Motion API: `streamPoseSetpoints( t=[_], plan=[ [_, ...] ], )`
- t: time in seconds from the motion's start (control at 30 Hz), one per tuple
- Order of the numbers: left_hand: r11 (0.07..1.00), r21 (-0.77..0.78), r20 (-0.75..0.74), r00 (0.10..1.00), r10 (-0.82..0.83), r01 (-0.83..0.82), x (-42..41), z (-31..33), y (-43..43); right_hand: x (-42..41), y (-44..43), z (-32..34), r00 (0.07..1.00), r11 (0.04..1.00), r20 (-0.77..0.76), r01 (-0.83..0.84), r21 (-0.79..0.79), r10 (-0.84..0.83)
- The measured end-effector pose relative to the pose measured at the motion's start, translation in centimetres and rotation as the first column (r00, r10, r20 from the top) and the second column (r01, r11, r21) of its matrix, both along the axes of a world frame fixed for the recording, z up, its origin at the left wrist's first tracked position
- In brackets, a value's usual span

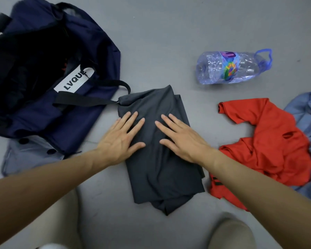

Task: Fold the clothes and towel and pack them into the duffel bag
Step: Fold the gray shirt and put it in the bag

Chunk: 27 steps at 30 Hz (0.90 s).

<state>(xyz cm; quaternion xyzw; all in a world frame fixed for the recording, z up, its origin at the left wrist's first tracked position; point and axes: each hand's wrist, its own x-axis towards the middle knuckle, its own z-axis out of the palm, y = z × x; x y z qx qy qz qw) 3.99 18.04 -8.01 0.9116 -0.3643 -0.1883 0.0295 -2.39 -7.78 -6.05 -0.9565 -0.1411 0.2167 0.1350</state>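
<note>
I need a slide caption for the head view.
Left hand and right hand flatten a folded grey garment beside the duffel bag.

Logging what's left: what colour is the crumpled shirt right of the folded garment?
Red-orange; the crumpled fabric shirt shows best in the head view.

Folded garment [162, 159]: on the floor [169, 33].
Duffel bag [90, 97]: left-behind the garment, strap touching its far corner.
Bottle [228, 67]: right-behind the garment.
Crumpled shirt [269, 144]: right of the garment.
Left hand [118, 139], right hand [183, 139]: flat on the garment.
</note>
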Motion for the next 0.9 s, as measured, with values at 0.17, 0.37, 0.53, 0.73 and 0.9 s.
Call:
streamPoseSetpoints(
  t=[0.17,0.37,0.53,0.73,0.9],
  plan=[
    [0.967,0.157,-0.002,0.979,-0.205,0.203,3.8,-0.1,0.4,-1.6,0.3,-0.9,0.996,0.994,-0.093,0.001,-0.105,-0.011],
    [0.965,0.154,0.202,0.949,-0.243,0.214,4.8,1.0,-1.5,-2.4,2.6,-1.3,0.994,0.975,-0.021,0.105,-0.194,-0.111],
    [0.959,-0.048,0.169,0.948,-0.268,0.280,-0.5,-0.1,0.5,-3.8,1.5,-2.1,0.993,0.988,0.122,0.011,-0.153,0.008],
    [0.928,0.002,0.088,0.925,-0.371,0.372,-7.1,-1.4,4.2,-7.9,1.9,-3.6,0.967,0.984,0.194,-0.151,-0.096,0.167],
    [0.946,0.056,0.055,0.945,-0.322,0.319,-5.4,-2.1,3.5,-6.7,1.5,-4.3,0.973,0.976,0.145,-0.159,-0.149,0.181]
  ],
)
